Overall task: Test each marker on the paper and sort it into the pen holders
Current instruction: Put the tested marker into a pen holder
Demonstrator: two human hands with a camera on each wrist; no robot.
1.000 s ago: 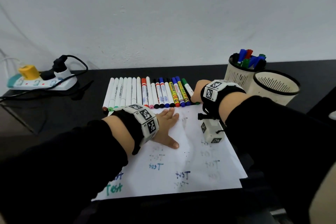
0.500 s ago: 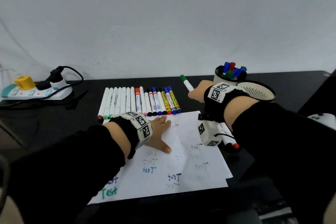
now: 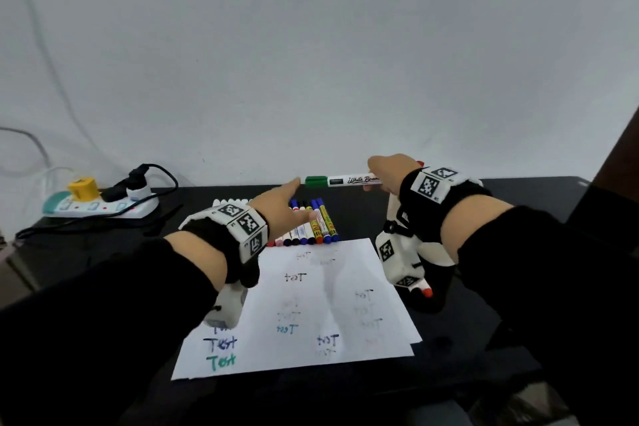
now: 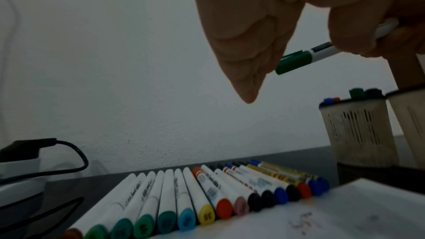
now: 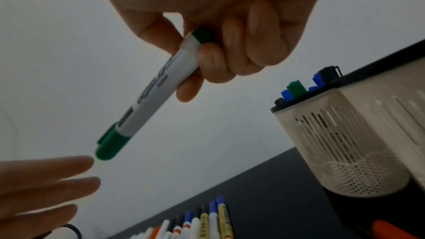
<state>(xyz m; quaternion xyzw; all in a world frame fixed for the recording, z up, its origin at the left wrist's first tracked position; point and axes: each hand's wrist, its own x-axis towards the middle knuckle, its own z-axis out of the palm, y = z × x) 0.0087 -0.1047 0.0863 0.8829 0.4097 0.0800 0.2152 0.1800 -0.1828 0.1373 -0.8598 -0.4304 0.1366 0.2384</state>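
Across the lower half of the head view, a black table (image 3: pixel 380 214), backed by a plain white wall (image 3: pixel 311 45). At centre bottom, flat on the table, a white paper (image 3: pixel 332 290) marked over and over with "Test" in black, blue and green. Just above the paper's top edge, a row of markers (image 3: pixel 307 225) side by side, caps toward the paper. At left of frame, against the wall, a power strip (image 3: pixel 100 207) with a yellow adapter and a black plug, cable trailing off. Seen from the right wrist at right of frame, a cream slotted pen holder (image 5: pixel 345 144) with blue, green and black caps sticking out of its top; beside it, from the left wrist, a second pen holder (image 4: pixel 411 126) at the right edge.

Above the row, near mid-frame against the wall, a green-capped marker (image 3: pixel 340 180) held level in the air, cap pointing to frame left. Right hand (image 3: pixel 390 173) curled round the marker's rear end, thumb and fingers clamped on the barrel. Left hand (image 3: pixel 283 207) reaching in from the lower left with fingers straight and spread, holding nothing, fingertips (image 5: pixel 78 161) just short of the green cap, seemingly not yet touching. Both wrists strapped with black bands carrying square-patterned tags.
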